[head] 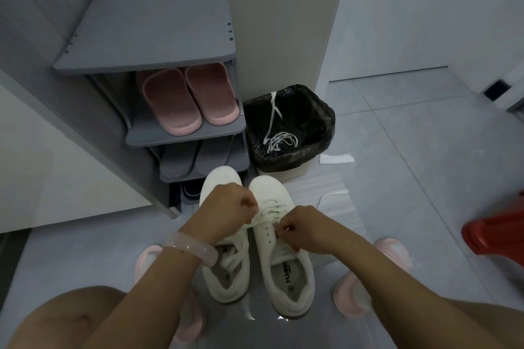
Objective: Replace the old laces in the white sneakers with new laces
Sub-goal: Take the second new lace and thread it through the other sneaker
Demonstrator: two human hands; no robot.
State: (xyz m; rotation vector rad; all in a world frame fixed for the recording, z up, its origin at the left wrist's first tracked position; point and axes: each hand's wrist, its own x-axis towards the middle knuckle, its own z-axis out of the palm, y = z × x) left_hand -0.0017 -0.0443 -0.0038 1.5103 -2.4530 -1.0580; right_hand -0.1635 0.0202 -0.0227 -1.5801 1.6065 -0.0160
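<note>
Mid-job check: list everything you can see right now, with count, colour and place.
sneakers: two, white, floor centre, side by side
new lace: white, across right sneaker, held at both ends
old laces: white, in bin
bin: one, black liner, right of rack
shoe rack: grey, tiered, left
slippers: pair, pink, middle shelf
stool: red, right edge
paper strip: white, floor by bin
bracelet: pale pink, left wrist
left hand: pinching lace
right hand: pinching lace

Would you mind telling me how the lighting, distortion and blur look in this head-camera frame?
Head view: dim, bluish, even light; wide-angle lens bows the tall beige cabinet panel and grey plastic shoe rack; red plastic object at the right edge is smeared; small glare spots on the grey floor tiles near the white sneakers.
</note>
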